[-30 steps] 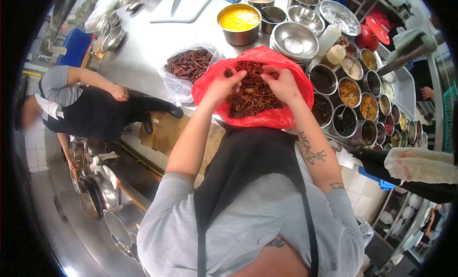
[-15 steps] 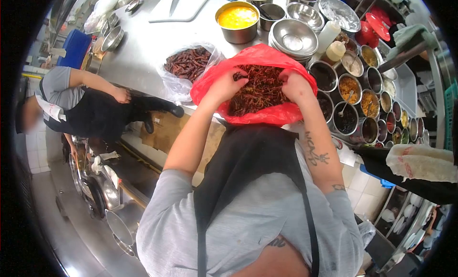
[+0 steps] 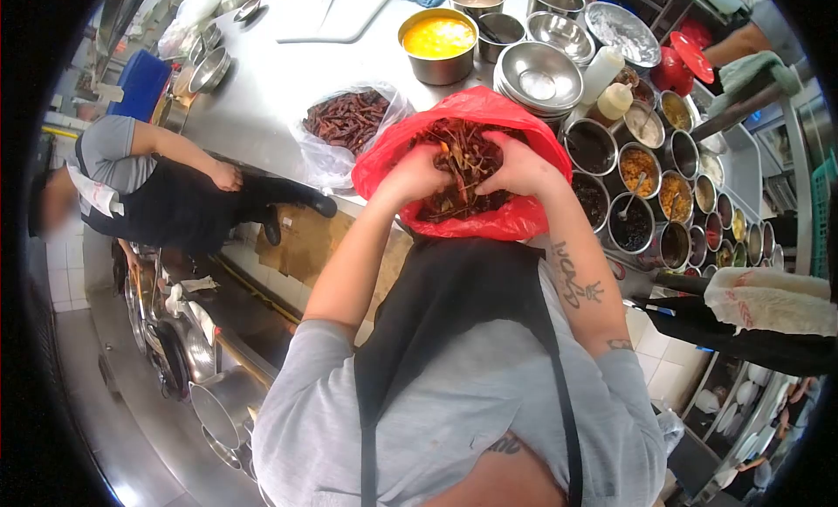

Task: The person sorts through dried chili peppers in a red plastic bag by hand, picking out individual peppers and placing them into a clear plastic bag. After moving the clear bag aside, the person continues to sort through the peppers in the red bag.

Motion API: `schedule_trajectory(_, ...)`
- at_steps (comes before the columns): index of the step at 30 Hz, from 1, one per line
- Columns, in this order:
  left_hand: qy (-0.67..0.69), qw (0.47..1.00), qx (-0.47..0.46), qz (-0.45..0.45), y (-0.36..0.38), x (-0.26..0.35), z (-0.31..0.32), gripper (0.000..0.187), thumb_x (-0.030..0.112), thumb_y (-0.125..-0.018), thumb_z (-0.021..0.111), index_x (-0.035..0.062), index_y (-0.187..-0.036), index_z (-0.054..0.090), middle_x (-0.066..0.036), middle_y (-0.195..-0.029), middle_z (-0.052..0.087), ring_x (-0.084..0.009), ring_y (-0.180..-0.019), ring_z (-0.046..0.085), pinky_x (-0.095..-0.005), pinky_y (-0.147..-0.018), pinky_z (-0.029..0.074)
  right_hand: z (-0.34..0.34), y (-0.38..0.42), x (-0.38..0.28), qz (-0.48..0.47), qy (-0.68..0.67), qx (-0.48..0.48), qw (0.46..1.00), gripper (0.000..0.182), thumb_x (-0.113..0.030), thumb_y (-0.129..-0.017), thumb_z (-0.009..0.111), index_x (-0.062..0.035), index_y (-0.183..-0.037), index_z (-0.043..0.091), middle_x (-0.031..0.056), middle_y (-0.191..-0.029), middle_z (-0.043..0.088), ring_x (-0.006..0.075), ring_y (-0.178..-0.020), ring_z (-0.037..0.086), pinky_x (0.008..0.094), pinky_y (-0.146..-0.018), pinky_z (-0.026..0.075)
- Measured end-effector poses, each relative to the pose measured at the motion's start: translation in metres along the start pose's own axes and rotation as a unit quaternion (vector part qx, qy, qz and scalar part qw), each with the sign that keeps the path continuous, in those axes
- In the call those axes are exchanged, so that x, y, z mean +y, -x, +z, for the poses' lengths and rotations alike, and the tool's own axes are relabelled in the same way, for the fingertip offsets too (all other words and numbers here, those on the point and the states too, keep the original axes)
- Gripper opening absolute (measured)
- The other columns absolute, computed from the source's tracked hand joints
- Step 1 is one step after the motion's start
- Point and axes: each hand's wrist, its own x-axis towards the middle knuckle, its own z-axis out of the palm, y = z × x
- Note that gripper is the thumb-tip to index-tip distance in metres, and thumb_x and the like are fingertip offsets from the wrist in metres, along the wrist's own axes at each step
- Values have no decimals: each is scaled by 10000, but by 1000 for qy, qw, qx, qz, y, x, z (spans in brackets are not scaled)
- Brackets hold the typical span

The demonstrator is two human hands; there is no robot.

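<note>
A red plastic bag (image 3: pixel 524 112) stands wide open right in front of me at the counter's edge. Dark dried chillies (image 3: pixel 463 158), thin and tangled, fill it. My left hand (image 3: pixel 415 174) reaches in from the left, its fingers curled into the chillies. From the right, my right hand (image 3: pixel 522 168) grips the same heap, thumb toward the middle. Both sets of fingertips are partly buried, and some chillies are raised between the hands. Just left of the red bag sits a clear plastic bag (image 3: pixel 310 149) with larger dark red dried chillies (image 3: pixel 346 117).
Behind the bag are a pot of yellow liquid (image 3: pixel 438 44), stacked steel bowls (image 3: pixel 539 75) and squeeze bottles (image 3: pixel 614 101). Several sauce and spice tins (image 3: pixel 630 223) crowd the right. A knife lies on a white cutting board (image 3: pixel 340 18). A co-worker (image 3: pixel 166 184) stands at the left.
Both hands have moved inward from the bag's sides and dug into the chillies, drawing some up between them. The bag's opening has narrowed a little. An arm has appeared at the far upper right.
</note>
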Motion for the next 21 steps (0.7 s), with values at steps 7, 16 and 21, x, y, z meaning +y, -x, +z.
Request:
schedule_trajectory(7, -168, 971, 163, 53, -6, -33, -20, 397, 154, -811, 683, 24, -1184, 637, -201, -1078, 692, -335, -1017, 672, -399, -888, 510, -27, -1, 11, 174, 260, -2, 950, 234, -56, -733, 638, 37, -934, 717, 280, -966, 683, 395, -962, 684, 449, -865, 542)
schedule_trajectory(16, -66, 981, 174, 59, 16, 0, -8, 236, 212, -839, 724, 8, -956, 699, -162, -861, 711, -270, -826, 694, -375, -779, 518, 8, 5, 22, 106, 232, -30, 967, 201, -97, -757, 693, 11, -925, 712, 238, -994, 698, 378, -973, 683, 443, -868, 550)
schedule_trajectory(21, -39, 987, 143, 61, 12, -4, 7, 244, 223, -830, 736, 5, -939, 718, -163, -793, 707, -287, -741, 697, -384, -731, 530, 21, -5, 11, 1, 100, 35, 994, 151, -78, -777, 687, -3, -905, 714, 236, -901, 692, 392, -921, 679, 456, -822, 539)
